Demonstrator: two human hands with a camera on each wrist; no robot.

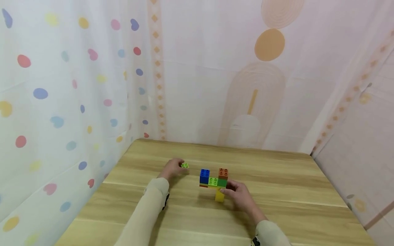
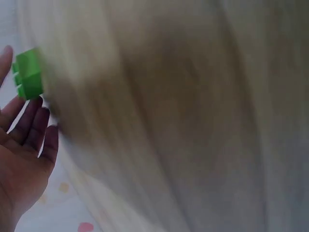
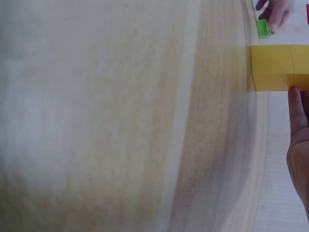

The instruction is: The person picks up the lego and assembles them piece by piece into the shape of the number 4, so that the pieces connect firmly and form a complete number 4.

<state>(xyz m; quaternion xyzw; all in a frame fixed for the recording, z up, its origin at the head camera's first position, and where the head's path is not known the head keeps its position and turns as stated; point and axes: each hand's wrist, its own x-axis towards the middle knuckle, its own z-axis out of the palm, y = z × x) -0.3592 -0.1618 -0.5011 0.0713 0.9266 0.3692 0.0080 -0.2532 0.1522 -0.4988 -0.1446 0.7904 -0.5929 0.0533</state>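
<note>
My left hand (image 1: 173, 169) reaches over the table beside a light green toy brick (image 1: 185, 165), thumb and fingers spread around it. In the left wrist view that brick (image 2: 29, 75) lies between the thumb and the fingers, with a gap on the thumb side. My right hand (image 1: 240, 196) holds a built structure of toy bricks (image 1: 213, 181) by its right side, the thumb near the yellow column (image 1: 220, 195). Blue sits on its left end, light green in the middle, brown over green on the right. A right finger (image 3: 296, 111) touches the yellow column in the right wrist view.
The wood-grain table (image 1: 277, 218) reaches back to a pale curtain (image 1: 197, 68) with printed shapes. Another curtain with coloured dots (image 1: 70, 102) hangs along the left side, and a further one (image 1: 363, 143) along the right.
</note>
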